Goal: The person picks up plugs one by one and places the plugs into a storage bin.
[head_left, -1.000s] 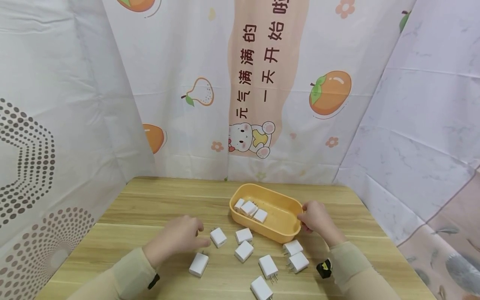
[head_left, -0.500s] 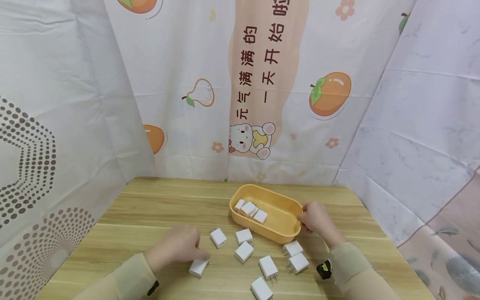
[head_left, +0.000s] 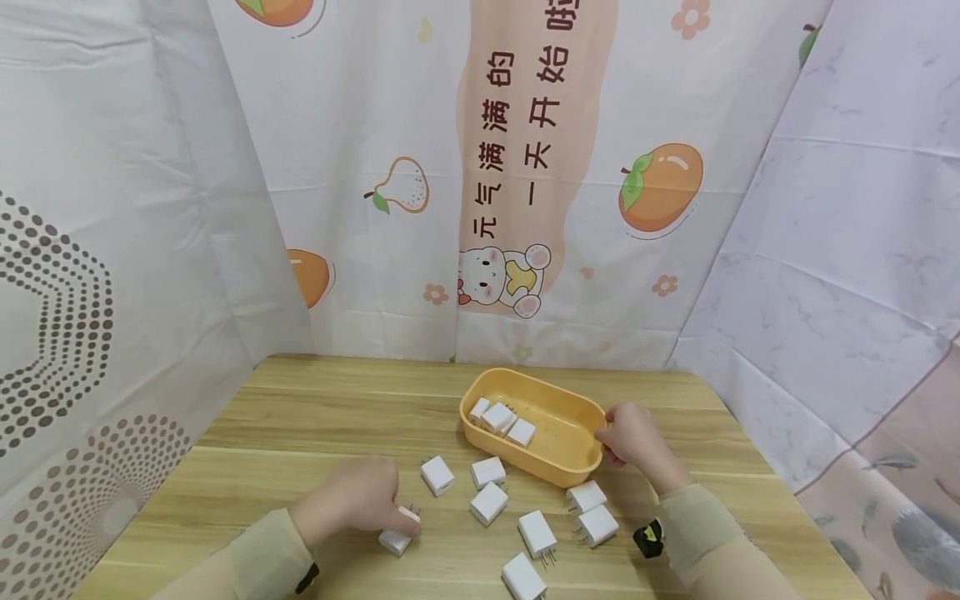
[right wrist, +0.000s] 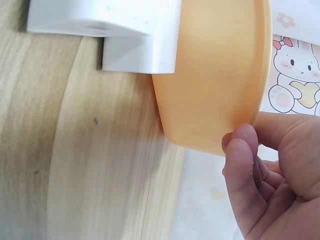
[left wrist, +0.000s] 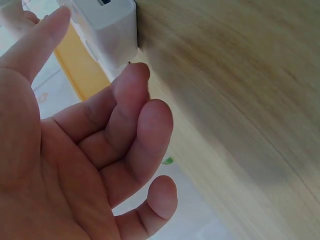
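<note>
My left hand pinches a white plug charger lying on the table at front left. In the left wrist view the thumb touches one side of this charger, a port shows on its end, and the other fingers are half curled. My right hand grips the right end of an orange-yellow plastic basket, thumb and fingers on its rim, as the right wrist view of the basket shows. Several white chargers lie inside at the left end.
More chargers lie loose: one charger right of my left hand, a pair before the basket, another pair near its right end, and two at front middle. The wooden table meets a printed curtain behind.
My left hand has moved down and slightly toward me from above the table, and its thumb now lies against the front left charger. The right hand and basket have stayed put.
</note>
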Demonstrator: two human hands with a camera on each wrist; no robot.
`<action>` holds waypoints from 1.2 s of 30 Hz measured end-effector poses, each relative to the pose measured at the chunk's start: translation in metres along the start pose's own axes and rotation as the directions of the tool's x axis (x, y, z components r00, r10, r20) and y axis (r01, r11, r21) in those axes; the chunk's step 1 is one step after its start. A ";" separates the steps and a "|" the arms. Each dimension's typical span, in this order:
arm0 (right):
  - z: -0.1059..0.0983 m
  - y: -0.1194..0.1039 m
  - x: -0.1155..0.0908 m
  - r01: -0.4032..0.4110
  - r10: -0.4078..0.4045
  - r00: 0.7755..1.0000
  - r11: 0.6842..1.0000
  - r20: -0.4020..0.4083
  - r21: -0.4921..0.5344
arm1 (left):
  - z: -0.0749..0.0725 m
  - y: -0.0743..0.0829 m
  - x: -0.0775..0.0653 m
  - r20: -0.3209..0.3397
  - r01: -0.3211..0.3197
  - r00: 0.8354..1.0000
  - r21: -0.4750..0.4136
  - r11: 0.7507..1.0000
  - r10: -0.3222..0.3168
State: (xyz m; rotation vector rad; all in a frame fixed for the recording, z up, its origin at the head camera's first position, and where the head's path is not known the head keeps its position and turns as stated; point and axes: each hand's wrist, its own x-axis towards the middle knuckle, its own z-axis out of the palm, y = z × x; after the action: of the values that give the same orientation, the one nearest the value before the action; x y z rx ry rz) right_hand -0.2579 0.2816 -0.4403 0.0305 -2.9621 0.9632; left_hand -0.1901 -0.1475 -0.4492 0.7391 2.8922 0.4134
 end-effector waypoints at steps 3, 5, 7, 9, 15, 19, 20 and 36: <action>0.000 0.000 0.000 0.000 0.000 1.000 1.000 -0.002 -0.003 | 0.001 -0.001 0.001 0.017 -0.013 1.000 0.007 1.000 0.013; 0.000 0.000 0.000 0.001 -0.001 1.000 1.000 -0.004 -0.004 | 0.002 -0.001 0.002 0.028 -0.010 1.000 -0.007 1.000 0.011; 0.000 0.000 -0.001 0.002 -0.002 1.000 1.000 -0.005 -0.007 | 0.003 -0.001 0.002 0.034 -0.007 0.999 -0.026 1.000 0.007; 0.000 0.000 -0.001 0.002 -0.002 1.000 1.000 -0.005 -0.005 | 0.003 0.000 0.003 0.039 0.002 0.999 -0.038 0.999 -0.001; -0.001 0.000 -0.001 -0.001 0.001 1.000 1.000 -0.006 0.002 | 0.002 0.004 0.005 0.041 0.014 0.999 -0.033 0.999 -0.012; -0.002 0.000 -0.001 0.002 -0.003 1.000 1.000 -0.014 -0.006 | 0.000 0.007 0.007 0.045 0.018 0.999 -0.005 1.000 -0.018; -0.002 0.000 -0.001 0.004 -0.004 1.000 1.000 -0.015 -0.011 | 0.000 0.008 0.008 0.048 0.022 0.999 0.004 1.000 -0.022; 0.000 -0.001 0.000 0.000 0.000 1.000 0.999 0.002 -0.053 | -0.004 0.019 0.012 0.097 0.072 0.992 0.114 0.991 -0.084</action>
State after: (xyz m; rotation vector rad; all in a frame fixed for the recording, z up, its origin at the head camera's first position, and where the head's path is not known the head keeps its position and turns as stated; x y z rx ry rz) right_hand -0.2580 0.2805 -0.4400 0.0307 -2.9881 0.8842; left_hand -0.1927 -0.1263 -0.4404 0.6396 2.8551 0.2020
